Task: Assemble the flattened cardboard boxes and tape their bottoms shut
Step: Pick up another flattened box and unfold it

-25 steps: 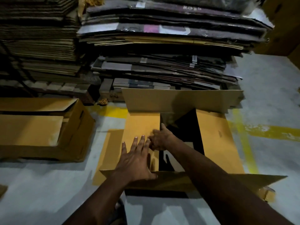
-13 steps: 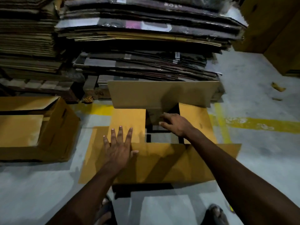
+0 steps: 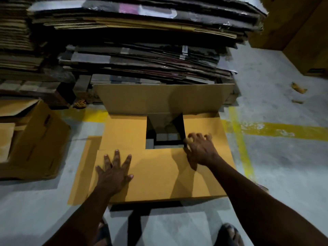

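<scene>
Two stacks of flattened cardboard (image 3: 142, 41) fill the back of our view, one broad and central, one at the far left, both on the grey floor (image 3: 275, 166).

Item: box under assembly (image 3: 159, 174), on the floor just in front of the central stack, directly before us. Its far flap (image 3: 163, 98) stands upright. Left flap (image 3: 124, 132) and right flap (image 3: 202, 125) lie folded inward. The near flap lies folded over their near ends. A square opening (image 3: 165, 134) remains between the flaps. We see no tape on it.

Item: second box (image 3: 35, 139), left of the first and apart from it, flaps loose.

Item: further brown boxes (image 3: 301, 32), upper right corner.

Item: yellow floor line (image 3: 266, 129), running right from behind the box, crossed by a second line.

Item: our left hand (image 3: 113, 173), palm down on the near flap towards its left end, fingers straight and spread, pressing flat.

Item: our right hand (image 3: 200, 150), on the right flap at the opening's near right corner. Fingers (image 3: 198, 137) arched and apart, tips on the cardboard, blurred. We cannot tell whether the thumb hooks the flap's edge.

Item: two cardboard scraps (image 3: 299, 87), on the floor at right, well apart from the box.
</scene>
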`<state>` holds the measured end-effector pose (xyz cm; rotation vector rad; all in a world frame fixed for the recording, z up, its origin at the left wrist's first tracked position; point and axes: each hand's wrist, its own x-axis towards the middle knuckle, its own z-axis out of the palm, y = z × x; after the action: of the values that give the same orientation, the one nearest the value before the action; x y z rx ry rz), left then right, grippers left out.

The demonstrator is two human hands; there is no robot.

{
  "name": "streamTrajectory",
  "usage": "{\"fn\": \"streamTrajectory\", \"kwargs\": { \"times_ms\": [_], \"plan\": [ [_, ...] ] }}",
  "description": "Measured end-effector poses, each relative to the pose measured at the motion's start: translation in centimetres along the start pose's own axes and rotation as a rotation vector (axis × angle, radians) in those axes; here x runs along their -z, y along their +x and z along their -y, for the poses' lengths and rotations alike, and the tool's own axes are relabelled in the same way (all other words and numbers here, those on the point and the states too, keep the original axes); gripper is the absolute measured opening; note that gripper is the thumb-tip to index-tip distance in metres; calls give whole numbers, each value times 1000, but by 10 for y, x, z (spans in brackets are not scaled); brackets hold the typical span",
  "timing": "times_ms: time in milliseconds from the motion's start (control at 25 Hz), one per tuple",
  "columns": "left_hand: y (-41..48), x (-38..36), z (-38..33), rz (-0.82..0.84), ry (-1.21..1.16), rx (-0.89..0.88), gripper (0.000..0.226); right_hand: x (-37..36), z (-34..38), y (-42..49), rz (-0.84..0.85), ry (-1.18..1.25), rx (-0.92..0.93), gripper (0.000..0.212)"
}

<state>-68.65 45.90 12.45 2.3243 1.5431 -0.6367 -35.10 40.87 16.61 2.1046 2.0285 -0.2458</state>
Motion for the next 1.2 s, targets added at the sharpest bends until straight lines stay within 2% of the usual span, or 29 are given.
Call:
{"fn": "streamTrajectory", "kwargs": {
  "times_ms": [80,120,160,240,320,360,440,520,560,600,680,720,800,920,1000,1120,1200],
  "plan": [
    [7,4,7,23,-6,-32,83,30,4,34,-343,46,-100,57],
    [8,5,9,36,1,-35,85,47,8,52,-458,53,-127,60],
    [9,5,9,42,19,-36,85,64,12,71,-505,55,-134,67],
    [10,4,9,44,55,-38,85,90,19,107,-471,48,-127,80],
    [9,2,8,36,64,-35,84,104,24,128,-372,2,-152,79],
    [9,1,9,22,63,-36,84,108,25,131,-355,4,-166,74],
    [8,0,10,-10,32,-34,87,104,28,120,-436,70,-180,55],
    [7,-4,12,-56,-30,-32,95,74,41,89,-561,75,-172,39],
    [6,-6,13,-91,-63,-24,102,48,50,68,-568,74,-159,36],
    [3,-9,13,-127,-107,-1,111,20,58,45,-497,88,-134,38],
    [-1,-14,9,-182,-210,68,124,-32,69,13,-216,136,-106,54],
    [-3,-16,4,-172,-232,94,122,-53,69,7,-83,157,-97,59],
    [-5,-18,-15,-137,-187,97,105,-63,63,10,29,184,-83,58],
    [4,-13,-67,-146,-125,-31,84,-56,33,8,-20,186,-44,56],
    [15,-7,-117,-159,-151,-52,84,-61,-3,-7,-43,201,-87,55],
    [33,5,-192,-279,-254,39,85,-76,-58,-36,-91,200,-129,54],
    [46,10,-237,-350,-138,-54,80,-83,-89,-50,-156,201,-119,51]
  ]
}}
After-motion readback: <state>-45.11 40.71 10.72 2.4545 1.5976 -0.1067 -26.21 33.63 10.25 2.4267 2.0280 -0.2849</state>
